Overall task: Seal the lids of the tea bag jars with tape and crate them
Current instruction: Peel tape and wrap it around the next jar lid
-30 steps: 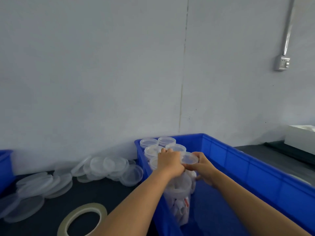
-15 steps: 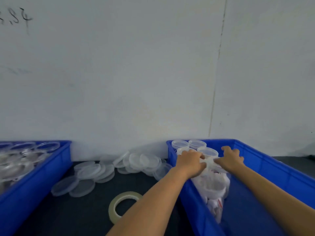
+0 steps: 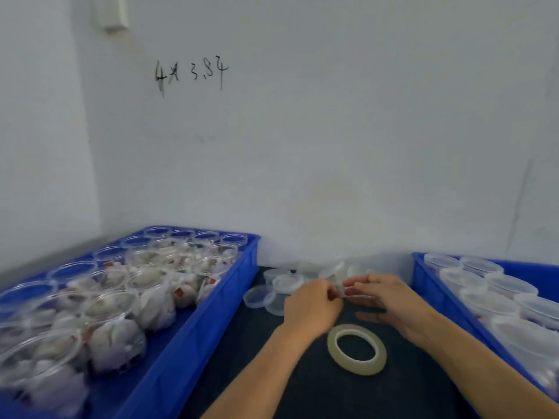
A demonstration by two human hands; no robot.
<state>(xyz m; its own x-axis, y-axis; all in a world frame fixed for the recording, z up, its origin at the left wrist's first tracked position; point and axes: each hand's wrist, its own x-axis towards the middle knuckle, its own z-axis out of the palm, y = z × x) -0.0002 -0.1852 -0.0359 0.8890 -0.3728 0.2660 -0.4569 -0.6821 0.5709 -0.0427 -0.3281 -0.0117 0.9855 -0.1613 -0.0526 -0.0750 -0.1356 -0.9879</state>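
Pale plastered wall (image 3: 332,146) beyond the hands, bearing black handwritten scrawl (image 3: 191,74) up and to their left; small pale fitting (image 3: 112,12), blurred, higher still; dark tabletop (image 3: 317,394) beneath them.

A pale, plain painted wall (image 3: 332,131) fills most of the view, and it bears dark handwritten figures (image 3: 190,74) scrawled high on the left half. At the far left a second pale wall (image 3: 39,131) meets it in a vertical corner, with a small whitish box fitting (image 3: 111,12) mounted near the top beside that corner, its details too blurred to read. Below, a dark, matte tabletop (image 3: 317,394) runs up to the foot of the wall under soft, even, cool light.
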